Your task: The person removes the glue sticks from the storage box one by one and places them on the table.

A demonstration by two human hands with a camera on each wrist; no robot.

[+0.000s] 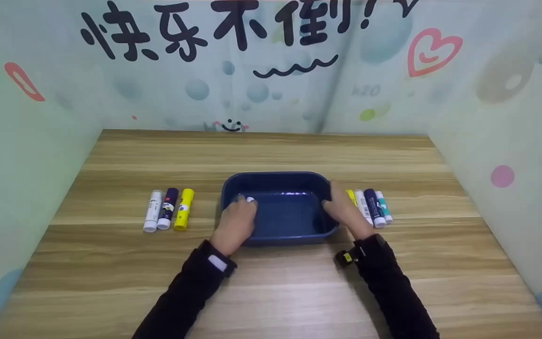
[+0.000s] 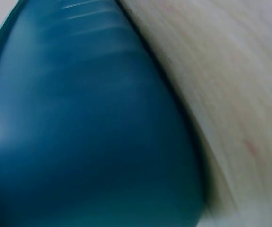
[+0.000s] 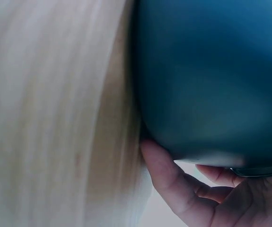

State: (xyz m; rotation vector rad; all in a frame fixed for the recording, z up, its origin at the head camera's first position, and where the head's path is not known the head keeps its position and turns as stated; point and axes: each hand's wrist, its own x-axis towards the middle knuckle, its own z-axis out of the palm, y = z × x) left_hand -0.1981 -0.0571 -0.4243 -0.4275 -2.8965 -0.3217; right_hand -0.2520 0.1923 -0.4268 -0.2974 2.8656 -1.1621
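Note:
A dark blue rectangular plastic basin stands upright on the wooden table, its outer wall filling much of the left wrist view. My left hand reaches over the near left rim and pinches what looks like a glue stick; just its white end shows, the rest hidden by the fingers. On the opposite side my right hand grips the basin's right rim, thumb inside. From the right wrist, fingers of that hand curl against the basin's outside.
Left of the basin lie a white glue stick, a dark purple one and a yellow one. Beyond the right hand, yellow, white, dark purple and teal-and-white glue sticks lie side by side. Printed walls enclose the table.

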